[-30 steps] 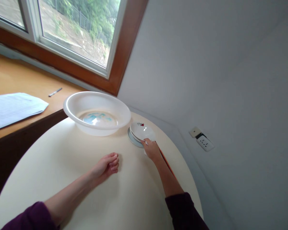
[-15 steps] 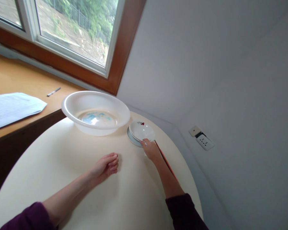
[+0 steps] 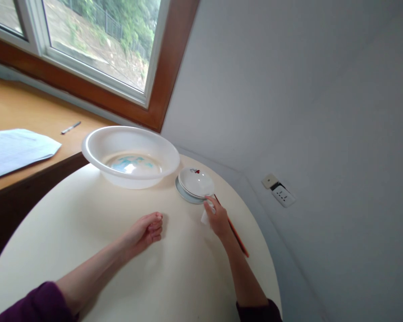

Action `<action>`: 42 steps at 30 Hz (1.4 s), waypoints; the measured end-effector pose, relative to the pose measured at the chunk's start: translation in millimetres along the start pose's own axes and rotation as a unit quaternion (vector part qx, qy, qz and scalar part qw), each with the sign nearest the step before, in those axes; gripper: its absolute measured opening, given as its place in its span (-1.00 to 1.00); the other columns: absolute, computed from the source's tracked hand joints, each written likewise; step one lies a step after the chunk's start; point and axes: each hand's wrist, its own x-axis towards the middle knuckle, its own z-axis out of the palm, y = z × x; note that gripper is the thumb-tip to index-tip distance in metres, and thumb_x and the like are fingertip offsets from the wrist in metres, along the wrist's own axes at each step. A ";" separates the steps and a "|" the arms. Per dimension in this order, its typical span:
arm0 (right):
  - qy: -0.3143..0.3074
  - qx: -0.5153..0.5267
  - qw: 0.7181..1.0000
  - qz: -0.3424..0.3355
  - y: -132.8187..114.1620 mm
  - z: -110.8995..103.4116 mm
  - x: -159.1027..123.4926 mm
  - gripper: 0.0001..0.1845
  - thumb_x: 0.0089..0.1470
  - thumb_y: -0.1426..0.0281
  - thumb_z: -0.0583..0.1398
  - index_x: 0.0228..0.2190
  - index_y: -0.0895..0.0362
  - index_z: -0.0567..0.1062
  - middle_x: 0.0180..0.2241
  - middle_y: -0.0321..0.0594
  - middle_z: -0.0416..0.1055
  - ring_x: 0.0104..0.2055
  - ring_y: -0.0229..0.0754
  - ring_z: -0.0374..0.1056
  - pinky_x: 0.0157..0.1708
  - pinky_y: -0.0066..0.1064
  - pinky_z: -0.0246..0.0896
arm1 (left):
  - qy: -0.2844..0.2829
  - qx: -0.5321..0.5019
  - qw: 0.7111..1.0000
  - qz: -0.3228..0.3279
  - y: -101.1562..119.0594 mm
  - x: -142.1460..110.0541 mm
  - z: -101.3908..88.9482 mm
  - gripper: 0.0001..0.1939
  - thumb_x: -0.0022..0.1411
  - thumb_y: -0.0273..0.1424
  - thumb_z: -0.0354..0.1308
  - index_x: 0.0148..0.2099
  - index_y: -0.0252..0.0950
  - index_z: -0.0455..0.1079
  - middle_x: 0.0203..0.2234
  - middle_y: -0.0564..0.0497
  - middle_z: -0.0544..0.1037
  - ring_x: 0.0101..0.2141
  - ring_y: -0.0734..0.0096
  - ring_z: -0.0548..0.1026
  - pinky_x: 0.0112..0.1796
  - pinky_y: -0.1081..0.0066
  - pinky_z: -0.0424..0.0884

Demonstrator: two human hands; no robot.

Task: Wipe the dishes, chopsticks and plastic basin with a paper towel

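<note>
Loosely, the left hand point(image 3: 147, 230) curls closed; the right hand point(image 3: 217, 219), grip unclear, adjoins glossy round bowls point(image 3: 196, 183).

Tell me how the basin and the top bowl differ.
Size: the basin is far wider than the top bowl.
Look: the basin seems translucent, with a blue pattern at its bottom; the bowl is white, with a red motif near its rim.
Support: the basin stands on the table, the bowl in a stack over a bluish plate.
Both are round and open upward.

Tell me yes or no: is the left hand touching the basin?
No, the left hand is apart from the basin, with tabletop showing between them.
</note>
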 end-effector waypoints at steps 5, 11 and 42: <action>-0.062 0.145 0.985 0.068 -6.8 3.1 -34.2 -0.55 -0.01 0.21 0.11 -0.13 0.21 0.44 -0.46 -0.23 0.43 -0.50 -0.26 0.26 -0.48 -0.46 0.17 | 0.020 0.049 0.999 0.003 -1.3 -4.1 -1.8 -0.73 -0.15 -0.46 0.36 -0.49 -0.35 0.27 -0.75 0.25 0.10 -0.68 0.70 0.08 -0.64 0.62 0.07; -0.077 0.400 0.886 0.219 -15.7 22.8 -53.9 -0.62 -0.19 0.23 0.24 -0.32 0.22 0.54 -0.57 -0.31 0.36 -0.54 -0.33 0.17 -0.55 -0.51 0.02 | 0.018 0.072 0.997 0.015 -0.5 -6.9 2.5 -0.61 -0.16 -0.33 0.39 -0.56 -0.34 0.20 -0.72 0.21 0.14 -0.66 0.68 0.09 -0.63 0.61 0.11; -0.089 0.580 0.759 0.281 -32.7 39.6 -68.8 -0.57 -0.38 0.15 0.34 -0.45 0.20 0.57 -0.62 -0.27 0.40 -0.55 -0.26 0.27 -0.46 -0.43 0.14 | 0.050 0.120 0.991 0.024 -16.6 -9.2 6.9 -0.74 -0.10 -0.31 0.36 -0.36 -0.32 0.44 -0.42 -0.03 0.46 -0.35 0.35 0.43 -0.28 0.40 0.41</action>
